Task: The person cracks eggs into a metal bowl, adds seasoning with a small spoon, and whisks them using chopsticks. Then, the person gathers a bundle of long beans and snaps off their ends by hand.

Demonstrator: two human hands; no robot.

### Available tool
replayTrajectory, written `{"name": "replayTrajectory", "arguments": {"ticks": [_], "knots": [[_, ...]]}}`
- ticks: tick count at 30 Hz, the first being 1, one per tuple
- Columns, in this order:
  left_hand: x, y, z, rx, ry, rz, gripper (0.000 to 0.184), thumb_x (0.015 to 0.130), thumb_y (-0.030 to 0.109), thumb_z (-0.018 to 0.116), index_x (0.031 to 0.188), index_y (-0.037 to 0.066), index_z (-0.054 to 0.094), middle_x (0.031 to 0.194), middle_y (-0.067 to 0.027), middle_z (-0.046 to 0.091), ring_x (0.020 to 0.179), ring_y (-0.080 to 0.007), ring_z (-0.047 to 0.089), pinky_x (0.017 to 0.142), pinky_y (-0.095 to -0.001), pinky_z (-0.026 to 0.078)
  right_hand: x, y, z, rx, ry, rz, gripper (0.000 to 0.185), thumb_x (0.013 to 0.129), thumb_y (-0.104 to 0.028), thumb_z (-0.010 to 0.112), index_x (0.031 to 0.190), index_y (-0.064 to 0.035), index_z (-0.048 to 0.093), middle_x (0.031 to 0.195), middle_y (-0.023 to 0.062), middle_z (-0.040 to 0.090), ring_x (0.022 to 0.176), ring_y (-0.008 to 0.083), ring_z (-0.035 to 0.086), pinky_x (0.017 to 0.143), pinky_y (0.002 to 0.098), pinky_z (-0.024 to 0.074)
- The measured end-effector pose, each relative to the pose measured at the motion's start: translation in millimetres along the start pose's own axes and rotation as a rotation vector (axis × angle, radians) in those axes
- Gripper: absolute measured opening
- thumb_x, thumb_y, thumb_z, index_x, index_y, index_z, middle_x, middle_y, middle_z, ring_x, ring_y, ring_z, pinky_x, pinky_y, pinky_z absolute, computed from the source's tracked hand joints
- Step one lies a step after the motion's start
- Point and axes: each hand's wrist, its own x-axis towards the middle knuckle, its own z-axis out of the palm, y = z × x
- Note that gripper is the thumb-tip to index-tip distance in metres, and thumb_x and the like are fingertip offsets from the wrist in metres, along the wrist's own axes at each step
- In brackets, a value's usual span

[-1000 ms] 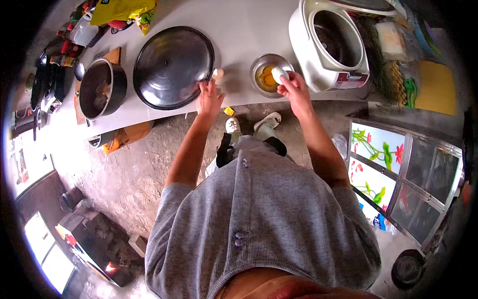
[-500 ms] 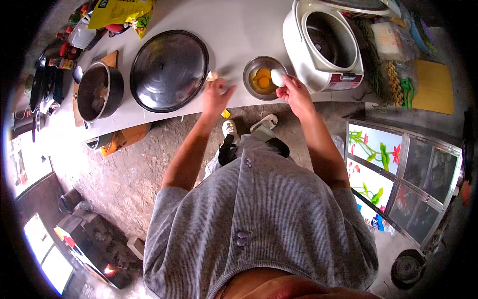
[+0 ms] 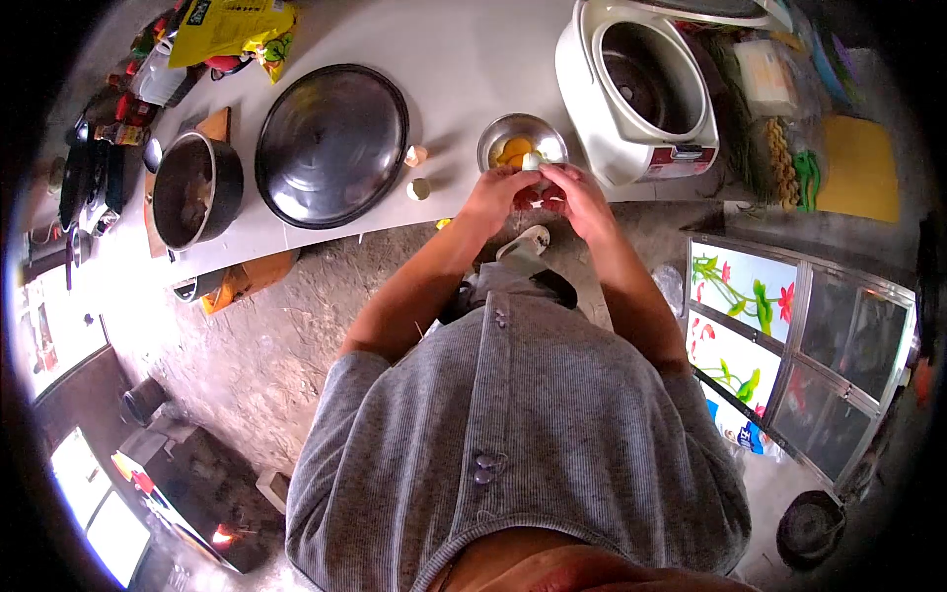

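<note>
A metal bowl (image 3: 490,133) with yellow egg yolks in it stands near the table's front edge. At its near rim, a pale egg (image 3: 532,160) is held between the fingertips of both hands. My left hand (image 3: 493,197) comes from the left with its fingers closed at the egg. My right hand (image 3: 580,197) grips the egg from the right. Whether the shell is whole or cracked cannot be made out. On the table to the left lie a brownish eggshell (image 3: 415,155) and a paler shell piece (image 3: 418,189).
Left of the shells lies a large dark lid (image 3: 331,146), then a deep pot (image 3: 198,190). An open white rice cooker (image 3: 617,148) stands right of the bowl. A yellow bag (image 3: 232,32) lies at the back left. A glazed cabinet (image 3: 799,345) is at the right.
My left hand has moved right, from beside the shells to the bowl, and now meets my right hand at the egg. The two shell pieces on the table are now uncovered.
</note>
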Motion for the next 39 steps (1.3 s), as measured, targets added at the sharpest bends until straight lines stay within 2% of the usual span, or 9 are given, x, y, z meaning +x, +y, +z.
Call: {"name": "replayTrajectory", "arguments": {"ticks": [9, 19, 27, 39], "knots": [[-3, 4, 7, -0.087, 0.002, -0.009, 0.02, 0.08, 0.006, 0.053, 0.094, -0.008, 0.053, 0.091, -0.015, 0.059, 0.08, -0.0227, 0.059, 0.069, -0.0332, 0.051, 8, 9, -3, 0.031, 0.047, -0.034, 0.03, 0.075, -0.022, 0.062, 0.092, 0.0018, 0.056, 0.084, 0.0098, 0.059, 0.072, 0.017, 0.059, 0.061, 0.0278, 0.0513], [-1, 3, 1, -0.139, -0.065, -0.026, 0.02, 0.081, 0.009, 0.053, 0.095, -0.006, 0.053, 0.091, -0.0137, 0.059, 0.08, -0.0225, 0.059, 0.07, -0.0331, 0.051, 14, 13, -2, 0.038, 0.063, -0.037, 0.032, 0.071, -0.022, 0.064, 0.088, 0.0037, 0.056, 0.079, 0.0091, 0.058, 0.069, 0.0165, 0.058, 0.063, 0.0281, 0.0507], [0, 5, 0, -0.147, 0.032, -0.062, 0.019, 0.081, 0.007, 0.052, 0.095, -0.006, 0.052, 0.091, -0.0145, 0.059, 0.081, -0.0233, 0.059, 0.072, -0.0328, 0.051, 4, 8, 10, 0.091, 0.116, -0.068, 0.027, 0.071, -0.021, 0.064, 0.084, 0.0022, 0.057, 0.076, 0.0085, 0.057, 0.065, 0.0148, 0.057, 0.055, 0.0265, 0.0506], [9, -1, -7, -0.2, 0.018, -0.097, 0.021, 0.082, 0.01, 0.049, 0.096, -0.005, 0.051, 0.088, -0.0149, 0.059, 0.078, -0.024, 0.06, 0.071, -0.0332, 0.051, 5, 10, 11, 0.067, 0.23, -0.043, 0.026, 0.07, -0.018, 0.065, 0.084, 0.0005, 0.054, 0.077, 0.007, 0.055, 0.063, 0.0159, 0.057, 0.053, 0.0276, 0.052]]}}
